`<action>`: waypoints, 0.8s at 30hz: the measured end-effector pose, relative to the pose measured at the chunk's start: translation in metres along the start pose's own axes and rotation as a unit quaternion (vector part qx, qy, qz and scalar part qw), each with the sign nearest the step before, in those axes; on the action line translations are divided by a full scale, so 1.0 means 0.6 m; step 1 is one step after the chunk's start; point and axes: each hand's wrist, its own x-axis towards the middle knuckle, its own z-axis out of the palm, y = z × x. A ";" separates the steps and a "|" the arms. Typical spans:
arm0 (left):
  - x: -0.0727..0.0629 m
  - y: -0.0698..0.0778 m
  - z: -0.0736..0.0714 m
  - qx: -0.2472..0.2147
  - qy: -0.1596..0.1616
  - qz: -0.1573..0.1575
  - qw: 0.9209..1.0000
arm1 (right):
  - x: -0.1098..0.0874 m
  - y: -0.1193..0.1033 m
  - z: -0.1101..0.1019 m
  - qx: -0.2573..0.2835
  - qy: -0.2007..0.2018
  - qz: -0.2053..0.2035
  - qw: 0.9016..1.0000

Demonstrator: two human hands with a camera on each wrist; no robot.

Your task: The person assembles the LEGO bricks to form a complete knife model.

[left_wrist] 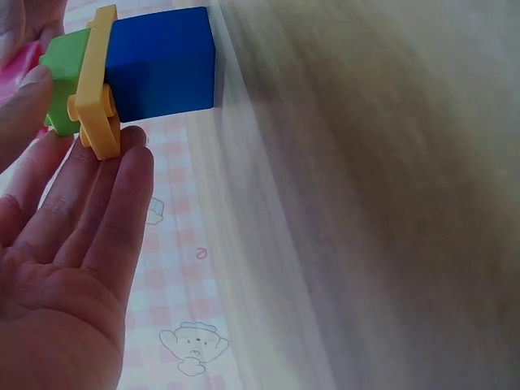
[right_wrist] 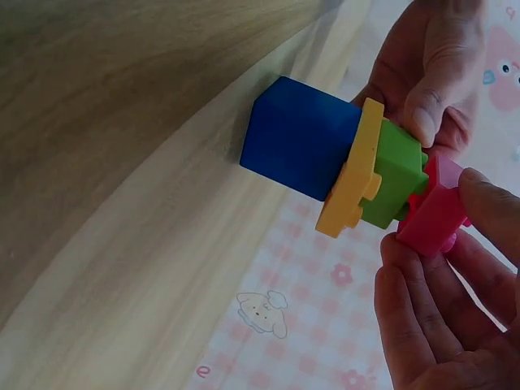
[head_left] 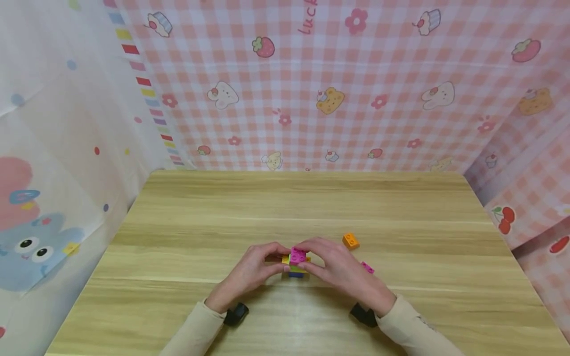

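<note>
The stack of blocks [right_wrist: 354, 172] is at the near middle of the bench [head_left: 222, 198], and its long axis runs upward: blue block [right_wrist: 301, 138] lowest, then yellow plate [right_wrist: 349, 195], green block [right_wrist: 394, 175], and pink block [right_wrist: 433, 211] at the top, its studs facing up. The yellow plate lies crosswise — its ends stick out to left and right.

Both hands are partly closed. The left hand [head_left: 251, 267] pinches the green block, with fingertips touching also the yellow plate; the right hand [head_left: 343, 269] pinches the pink block between thumb and fingers.

The right wrist view shows the pink block a little tilted, with green studs visible under it — the head view hides this. Only the head view shows the orange block [head_left: 350, 241] and the small pink piece [head_left: 367, 267], both near the right hand.
</note>
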 end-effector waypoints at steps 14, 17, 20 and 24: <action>-0.001 0.000 0.001 0.052 -0.009 -0.003 0.999 | 0.005 0.001 0.003 -0.010 -0.016 -0.005 1.000; -0.001 0.000 0.001 0.074 -0.009 0.002 0.997 | 0.008 0.001 0.002 -0.018 -0.018 -0.013 1.000; 0.000 0.001 0.000 0.086 -0.011 0.007 0.996 | 0.009 0.000 0.001 -0.020 -0.020 -0.015 0.999; 0.000 0.003 -0.001 0.091 -0.015 0.009 0.996 | 0.010 0.002 0.002 -0.013 -0.019 -0.019 1.000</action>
